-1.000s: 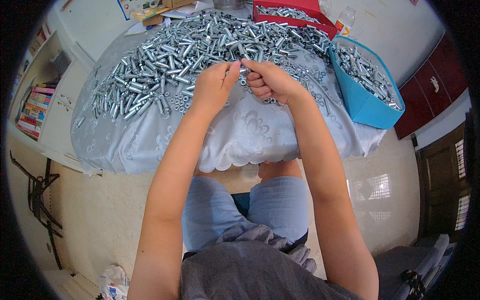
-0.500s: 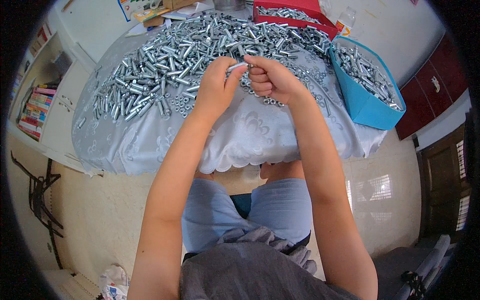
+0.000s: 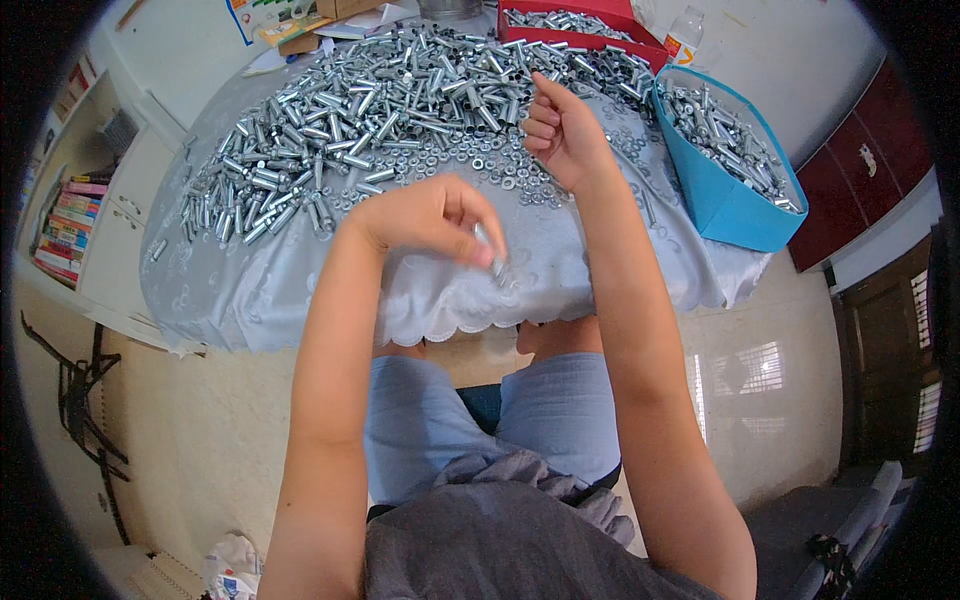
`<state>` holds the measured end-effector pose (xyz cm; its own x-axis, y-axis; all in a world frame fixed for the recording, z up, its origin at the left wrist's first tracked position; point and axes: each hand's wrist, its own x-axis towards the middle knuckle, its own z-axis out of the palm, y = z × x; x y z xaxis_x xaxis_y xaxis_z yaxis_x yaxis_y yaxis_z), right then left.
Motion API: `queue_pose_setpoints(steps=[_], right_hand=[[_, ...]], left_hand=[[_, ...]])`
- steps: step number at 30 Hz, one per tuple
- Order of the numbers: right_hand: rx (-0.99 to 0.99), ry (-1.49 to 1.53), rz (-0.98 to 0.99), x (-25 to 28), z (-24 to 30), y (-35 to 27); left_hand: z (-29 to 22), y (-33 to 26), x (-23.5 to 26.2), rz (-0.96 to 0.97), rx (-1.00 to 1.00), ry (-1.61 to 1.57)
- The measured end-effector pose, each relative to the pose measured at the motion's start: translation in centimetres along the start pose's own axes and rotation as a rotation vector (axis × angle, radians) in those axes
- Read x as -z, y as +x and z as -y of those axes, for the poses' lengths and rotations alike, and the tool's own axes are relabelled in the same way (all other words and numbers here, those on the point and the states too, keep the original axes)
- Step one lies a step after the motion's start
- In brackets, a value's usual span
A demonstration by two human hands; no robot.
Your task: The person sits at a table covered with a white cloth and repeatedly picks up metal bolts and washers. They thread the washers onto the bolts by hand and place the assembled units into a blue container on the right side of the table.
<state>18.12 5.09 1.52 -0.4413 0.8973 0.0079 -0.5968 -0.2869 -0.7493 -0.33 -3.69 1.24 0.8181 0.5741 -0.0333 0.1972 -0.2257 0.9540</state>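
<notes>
Pale tiled floor is showing beneath a table (image 3: 250,300) that is wearing a shiny, silvery-white cloth with a scalloped hem along its near edge. From the head view, a broad heap of bolts (image 3: 380,110), short bright metal cylinders, is covering the far half of the table, and a scatter of small round nuts (image 3: 480,165) is lying along the heap's near side. At the table's far edge a red tray (image 3: 640,35) with straight walls is holding more metal pieces, and at the right edge a blue bin (image 3: 725,205) of smooth plastic, tapering downward, is sitting filled with the same kind of shiny parts.

The left hand (image 3: 425,220) is hovering over the near edge of the table, its fingers pinched together on a single small bolt (image 3: 490,255), which is pointing down toward the cloth just inside the scalloped hem. The right hand (image 3: 560,130) is raised over the nuts near the middle of the table, its fingers curled loosely inward; whether it is holding anything cannot be told. A stack of colourful books (image 3: 65,225) is sitting on a white shelf off the table's left edge.
</notes>
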Motion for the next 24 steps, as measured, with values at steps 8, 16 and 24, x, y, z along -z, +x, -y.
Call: queue_pose_setpoints(steps=[8,16,24], right_hand=[[0.002,0.006,-0.073,0.0,0.2,0.0],[0.003,0.014,-0.080,0.4,0.1,0.3],[0.031,0.021,-0.101,0.1,0.1,0.2]], left_hand=[[1.4,-0.1,1.5,-0.535,-0.338,-0.540],[1.5,0.6,3.1,-1.034,-0.557,-1.144],[1.5,0.3,3.3,-1.008,-0.528,-1.171]])
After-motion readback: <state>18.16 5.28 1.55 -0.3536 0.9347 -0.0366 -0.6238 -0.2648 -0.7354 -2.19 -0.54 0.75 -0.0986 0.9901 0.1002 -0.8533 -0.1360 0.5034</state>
